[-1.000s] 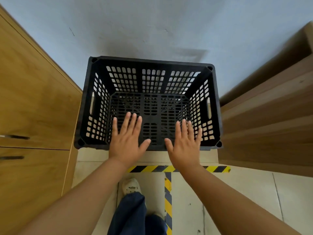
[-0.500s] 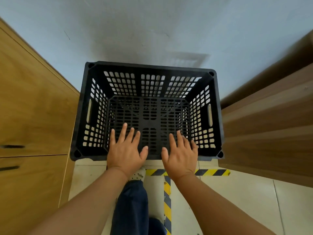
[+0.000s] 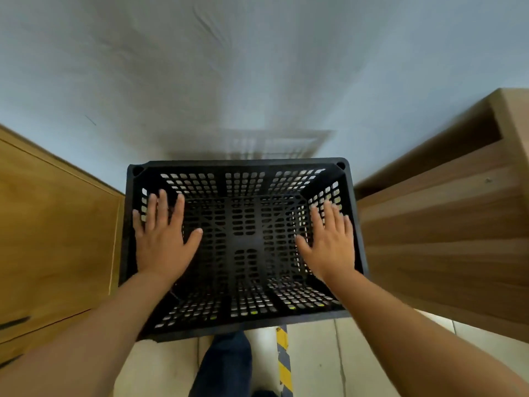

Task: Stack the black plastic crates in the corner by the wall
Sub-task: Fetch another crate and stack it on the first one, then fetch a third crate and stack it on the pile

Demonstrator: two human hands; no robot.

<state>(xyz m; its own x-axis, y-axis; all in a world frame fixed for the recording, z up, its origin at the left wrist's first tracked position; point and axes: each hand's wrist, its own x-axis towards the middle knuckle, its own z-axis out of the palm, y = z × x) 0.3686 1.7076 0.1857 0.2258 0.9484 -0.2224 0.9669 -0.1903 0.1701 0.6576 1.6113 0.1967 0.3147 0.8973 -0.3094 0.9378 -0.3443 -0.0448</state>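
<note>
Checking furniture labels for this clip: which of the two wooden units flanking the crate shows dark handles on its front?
The left cabinet, the yellower one beside the left hand: dark handles show at its lower edge. The browner right unit shows only plain banded boards.

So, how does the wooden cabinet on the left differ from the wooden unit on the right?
The left cabinet is warm yellow-orange; the right unit is a duller brown. The left cabinet shows flat fronts with dark handles; the right unit shows horizontal bands and no handle. Both stand beside the black crate, against the wall.
</note>
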